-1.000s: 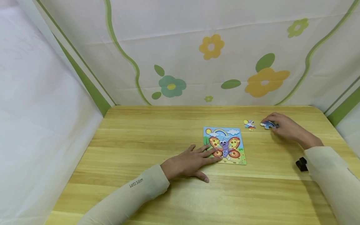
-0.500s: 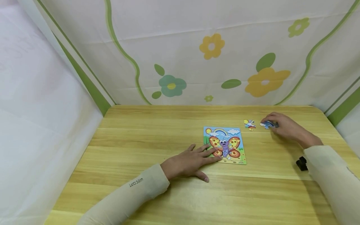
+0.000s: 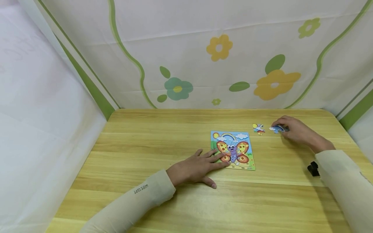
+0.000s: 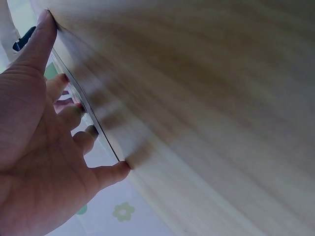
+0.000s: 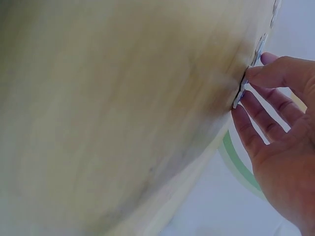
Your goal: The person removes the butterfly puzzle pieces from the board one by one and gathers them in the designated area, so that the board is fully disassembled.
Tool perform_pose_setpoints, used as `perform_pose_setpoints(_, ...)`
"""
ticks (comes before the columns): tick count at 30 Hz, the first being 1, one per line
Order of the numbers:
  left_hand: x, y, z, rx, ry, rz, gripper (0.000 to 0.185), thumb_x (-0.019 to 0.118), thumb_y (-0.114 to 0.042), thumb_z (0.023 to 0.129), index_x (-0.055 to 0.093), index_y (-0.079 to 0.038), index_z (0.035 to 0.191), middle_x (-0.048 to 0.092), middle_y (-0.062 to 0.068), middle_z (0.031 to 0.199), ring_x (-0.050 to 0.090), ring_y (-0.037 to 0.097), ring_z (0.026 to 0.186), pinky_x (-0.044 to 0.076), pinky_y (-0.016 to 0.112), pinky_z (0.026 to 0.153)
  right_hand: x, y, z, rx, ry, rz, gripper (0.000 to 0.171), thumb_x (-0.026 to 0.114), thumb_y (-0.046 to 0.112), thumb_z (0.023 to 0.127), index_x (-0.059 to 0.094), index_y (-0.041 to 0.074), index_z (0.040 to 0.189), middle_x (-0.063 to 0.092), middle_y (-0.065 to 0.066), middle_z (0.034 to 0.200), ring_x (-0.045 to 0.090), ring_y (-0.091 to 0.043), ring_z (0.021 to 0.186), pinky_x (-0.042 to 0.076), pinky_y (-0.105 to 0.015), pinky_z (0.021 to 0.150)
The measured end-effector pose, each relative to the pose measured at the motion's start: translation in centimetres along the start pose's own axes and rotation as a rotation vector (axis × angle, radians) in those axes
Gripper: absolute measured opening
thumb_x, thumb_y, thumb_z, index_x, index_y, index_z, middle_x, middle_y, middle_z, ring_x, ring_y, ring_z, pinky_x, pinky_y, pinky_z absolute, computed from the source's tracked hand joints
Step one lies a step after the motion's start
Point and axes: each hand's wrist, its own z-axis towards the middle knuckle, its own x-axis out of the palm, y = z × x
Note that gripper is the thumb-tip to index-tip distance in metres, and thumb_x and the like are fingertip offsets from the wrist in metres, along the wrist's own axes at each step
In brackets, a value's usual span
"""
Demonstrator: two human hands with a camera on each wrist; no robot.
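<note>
A butterfly puzzle board (image 3: 236, 142) lies flat on the wooden table (image 3: 157, 139), right of centre. My left hand (image 3: 195, 166) rests flat beside it, straight fingers pressing on the board's lower left part; the left wrist view shows the fingertips (image 4: 91, 132) on the thin board edge (image 4: 82, 104). At the far right my right hand (image 3: 294, 131) pinches a small blue puzzle piece (image 3: 276, 129) that lies on the table; in the right wrist view thumb and fingers (image 5: 248, 125) close on that piece (image 5: 242, 94). A second loose piece (image 3: 258, 128) lies just left of it, untouched.
A flower-patterned cloth wall (image 3: 218, 48) stands behind the table and white cloth (image 3: 43, 113) closes the left side. A small black object (image 3: 313, 169) sits by my right sleeve. The table's right edge runs close to my right hand.
</note>
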Motion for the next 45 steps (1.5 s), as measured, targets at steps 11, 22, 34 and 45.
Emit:
perform_pose_setpoints(11, -0.15, -0.01, -0.14, 0.002, 0.003, -0.009, 0.088, 0.058, -0.065, 0.096, 0.018, -0.037, 0.169, 0.008, -0.004, 0.178, 0.008, 0.025, 0.166, 0.023, 0.065, 0.126, -0.09, 0.31, 0.21, -0.025, 0.005, -0.013, 0.044, 0.06, -0.018, 0.086, 0.069, -0.004, 0.127, 0.061, -0.032, 0.133, 0.056, -0.051, 0.123, 0.049, -0.063, 0.093)
perform_pose_setpoints(22, -0.07, -0.01, -0.14, -0.004, 0.002, -0.015, 0.087, 0.059, -0.064, 0.096, 0.018, -0.037, 0.169, 0.008, -0.005, 0.178, 0.007, 0.025, 0.166, 0.022, 0.064, 0.127, 0.01, 0.41, 0.27, -0.067, -0.011, -0.034, 0.042, 0.06, -0.02, 0.087, 0.07, -0.003, 0.124, 0.064, -0.029, 0.129, 0.058, -0.05, 0.121, 0.05, -0.062, 0.093)
perform_pose_setpoints(34, -0.03, 0.02, -0.06, 0.003, -0.006, 0.007, 0.088, 0.058, -0.066, 0.096, 0.018, -0.037, 0.169, 0.009, -0.004, 0.178, 0.009, 0.025, 0.166, 0.024, 0.064, 0.126, -0.06, 0.44, 0.27, -0.076, -0.021, -0.028, 0.04, 0.062, -0.019, 0.086, 0.071, -0.004, 0.122, 0.065, -0.029, 0.127, 0.059, -0.05, 0.119, 0.049, -0.064, 0.094)
perform_pose_setpoints(45, -0.21, -0.03, -0.14, 0.004, 0.002, 0.002, 0.088, 0.058, -0.065, 0.096, 0.018, -0.036, 0.169, 0.009, -0.003, 0.178, 0.009, 0.026, 0.165, 0.025, 0.064, 0.126, -0.01, 0.88, 0.34, -0.084, -0.042, -0.015, 0.041, 0.064, -0.018, 0.086, 0.069, -0.006, 0.125, 0.064, -0.029, 0.13, 0.056, -0.051, 0.123, 0.046, -0.066, 0.098)
